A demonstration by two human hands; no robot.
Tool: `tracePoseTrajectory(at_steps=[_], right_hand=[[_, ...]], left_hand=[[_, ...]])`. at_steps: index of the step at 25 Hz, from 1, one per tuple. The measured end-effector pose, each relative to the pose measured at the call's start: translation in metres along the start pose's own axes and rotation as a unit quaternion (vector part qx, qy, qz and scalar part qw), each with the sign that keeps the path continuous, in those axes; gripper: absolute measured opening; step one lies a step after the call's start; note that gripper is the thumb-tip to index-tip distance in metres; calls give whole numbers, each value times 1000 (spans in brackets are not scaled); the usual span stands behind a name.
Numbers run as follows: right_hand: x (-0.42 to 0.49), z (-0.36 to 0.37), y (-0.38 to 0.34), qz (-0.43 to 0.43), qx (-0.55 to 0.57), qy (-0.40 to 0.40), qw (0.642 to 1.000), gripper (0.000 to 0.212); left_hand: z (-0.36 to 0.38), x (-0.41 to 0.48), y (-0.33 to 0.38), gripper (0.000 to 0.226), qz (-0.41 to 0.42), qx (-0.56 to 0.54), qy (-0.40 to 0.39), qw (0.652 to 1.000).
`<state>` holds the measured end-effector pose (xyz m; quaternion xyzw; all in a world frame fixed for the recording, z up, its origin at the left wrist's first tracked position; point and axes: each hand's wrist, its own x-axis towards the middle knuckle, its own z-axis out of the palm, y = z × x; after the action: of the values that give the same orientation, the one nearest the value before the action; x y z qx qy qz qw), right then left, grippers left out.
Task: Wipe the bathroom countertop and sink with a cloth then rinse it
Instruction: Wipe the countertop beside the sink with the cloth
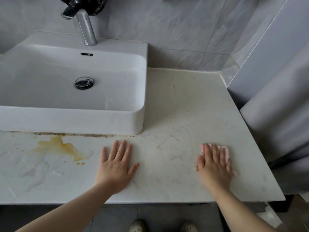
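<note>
A pale marble countertop runs along the wall, with a white rectangular sink standing on its left part. My right hand lies flat with straight fingers on a pink cloth, pressing it to the counter near the right front edge. Only the cloth's far and right edges show past my fingers. My left hand rests flat on the bare counter in front of the sink's right corner, fingers spread. A yellow-brown stain and wet smears lie to the left of that hand.
A chrome faucet rises behind the sink, with black plastic wrapped at its top. A drain plug sits in the basin. Grey tiled walls close the back and right. Dark grime lines the sink's front base. Two shoes show below the counter edge.
</note>
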<state>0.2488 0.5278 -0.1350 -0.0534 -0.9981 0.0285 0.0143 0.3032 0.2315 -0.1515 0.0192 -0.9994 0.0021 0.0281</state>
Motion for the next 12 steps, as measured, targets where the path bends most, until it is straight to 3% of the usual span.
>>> tracePoseTrajectory(at_steps=[2, 5, 7, 9, 12], right_hand=[[-14, -2, -33, 20, 1, -6, 1000, 62], [-62, 6, -100, -201, 48, 8, 978, 56], [-61, 4, -94, -274, 44, -9, 961, 53], [-36, 7, -50, -228, -6, 15, 974, 51], [-18, 1, 2, -19, -7, 36, 999, 56]], left_hand=[[1, -1, 0, 71, 0, -3, -4, 1000], [2, -1, -1, 70, 1, -2, -10, 1000], [1, -1, -1, 69, -1, 2, -14, 1000], [-1, -1, -1, 69, -4, 0, -18, 1000], [-2, 0, -1, 70, -4, 2, -20, 1000]])
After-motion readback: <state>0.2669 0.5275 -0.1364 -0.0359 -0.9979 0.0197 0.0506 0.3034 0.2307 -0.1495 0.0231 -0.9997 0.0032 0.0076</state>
